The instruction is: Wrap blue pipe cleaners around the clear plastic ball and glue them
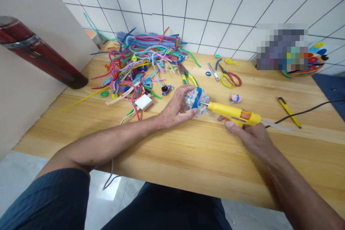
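My left hand [179, 106] grips a clear, lumpy plastic piece [191, 97] with a blue band across it, just above the wooden table. In my right hand [249, 134] is a yellow hot glue gun [231, 112], held by its handle. Its metal nozzle points left and meets the blue band, or lies just in front of it; I cannot tell whether they touch. A translucent glue stick [277, 125] sticks out of the gun's back end. Behind my left hand lie pliers [188, 75] with green and yellow handles.
A tangled heap of colourful pipe cleaners [140, 57] fills the back left. Scissors [229, 77], a small pink and blue piece [235, 98] and a yellow utility knife [289, 112] lie to the right. A white charger [144, 102] rests left, near a red thermos [40, 54]. A black cord [309, 109] crosses the right side.
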`<action>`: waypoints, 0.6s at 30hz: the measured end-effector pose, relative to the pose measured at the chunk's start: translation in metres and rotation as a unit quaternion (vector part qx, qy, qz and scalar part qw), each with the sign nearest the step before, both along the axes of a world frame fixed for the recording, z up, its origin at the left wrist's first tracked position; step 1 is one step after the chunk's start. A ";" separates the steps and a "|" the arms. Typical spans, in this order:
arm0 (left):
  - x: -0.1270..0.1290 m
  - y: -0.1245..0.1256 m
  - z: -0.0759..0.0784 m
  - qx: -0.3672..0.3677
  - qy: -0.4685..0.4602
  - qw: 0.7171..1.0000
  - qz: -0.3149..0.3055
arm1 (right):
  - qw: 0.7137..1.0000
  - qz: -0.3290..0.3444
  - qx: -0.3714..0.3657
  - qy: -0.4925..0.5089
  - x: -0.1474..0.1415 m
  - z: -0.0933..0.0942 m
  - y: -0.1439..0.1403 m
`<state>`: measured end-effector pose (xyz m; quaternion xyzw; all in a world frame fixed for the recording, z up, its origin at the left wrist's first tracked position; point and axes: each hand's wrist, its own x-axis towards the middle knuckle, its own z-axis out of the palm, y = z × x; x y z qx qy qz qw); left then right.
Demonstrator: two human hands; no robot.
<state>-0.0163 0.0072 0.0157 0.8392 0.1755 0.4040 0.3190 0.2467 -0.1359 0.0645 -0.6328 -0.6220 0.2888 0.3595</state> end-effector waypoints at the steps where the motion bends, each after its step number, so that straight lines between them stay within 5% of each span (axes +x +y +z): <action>1: 0.000 0.000 0.000 -0.002 0.001 1.000 0.001 | 1.000 0.002 0.000 -0.003 0.001 -0.001 0.000; 18: 0.001 0.002 -0.001 -0.004 0.000 1.000 0.001 | 0.999 0.004 -0.012 0.033 0.000 -0.004 0.002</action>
